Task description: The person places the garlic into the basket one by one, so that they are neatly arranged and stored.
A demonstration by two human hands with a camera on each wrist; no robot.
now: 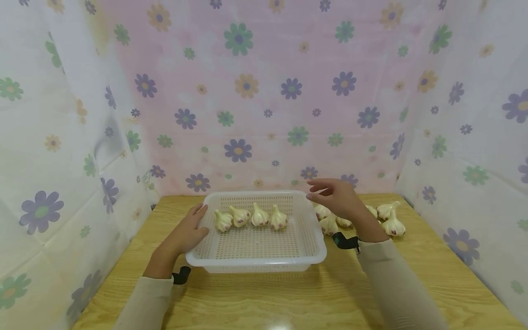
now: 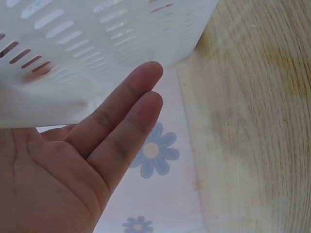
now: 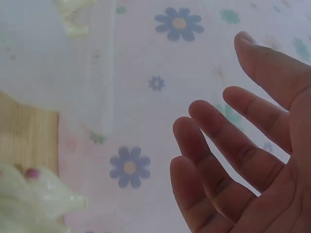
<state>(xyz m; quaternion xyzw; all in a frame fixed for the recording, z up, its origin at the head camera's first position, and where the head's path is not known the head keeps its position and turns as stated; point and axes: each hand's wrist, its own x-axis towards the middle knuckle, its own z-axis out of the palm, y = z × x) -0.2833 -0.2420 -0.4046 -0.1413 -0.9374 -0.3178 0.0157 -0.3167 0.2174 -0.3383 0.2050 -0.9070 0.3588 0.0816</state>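
Observation:
A white plastic basket (image 1: 255,262) with slotted sides sits on the table. Inside it, several garlic bulbs (image 1: 260,215) stand in a row toward the back. My left hand (image 1: 187,233) holds the basket's left rim, the thumb over the inner side and the fingers outside; in the left wrist view two fingers (image 2: 129,111) lie extended by the outer wall. Above the right rim my right hand (image 1: 336,197) hangs in the air with parted, loosely bent fingers and nothing in it. More garlic bulbs (image 1: 329,225) lie below it on the table, partly hidden by the hand and wrist.
The wooden table (image 1: 247,298) carries everything. Two garlic bulbs (image 1: 393,224) show plainly past my right wrist, near the table's right side. Flowered cloth (image 1: 264,91) hangs behind the table and along both sides.

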